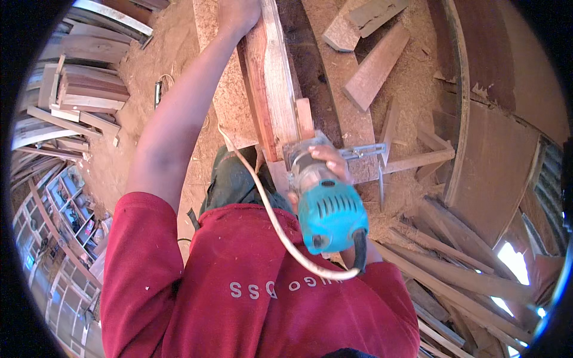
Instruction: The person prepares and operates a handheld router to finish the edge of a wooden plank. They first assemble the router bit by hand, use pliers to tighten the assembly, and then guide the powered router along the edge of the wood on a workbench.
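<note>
My right hand (329, 160) is wrapped round the clear lower body of a teal trim router (334, 209), fingertips showing on its far side. The router's base is at the near end of a long reddish wooden board (279, 77). A metal side guide (364, 151) sticks out to the right of it. From its top a pale power cord (268, 209) loops left across my shirt. My left hand (240, 17) is at the board's far left side, partly cut off by the upper edge, its fingers hidden. A short wooden strip (305, 118) stands just beyond the router.
Wider planks (331, 89) lie under and beside the board. Offcuts (377, 65) rest at the upper right. Stacked boards (92, 89) line the left, and a pile of long timber (459, 262) fills the lower right. Sawdust covers the ground.
</note>
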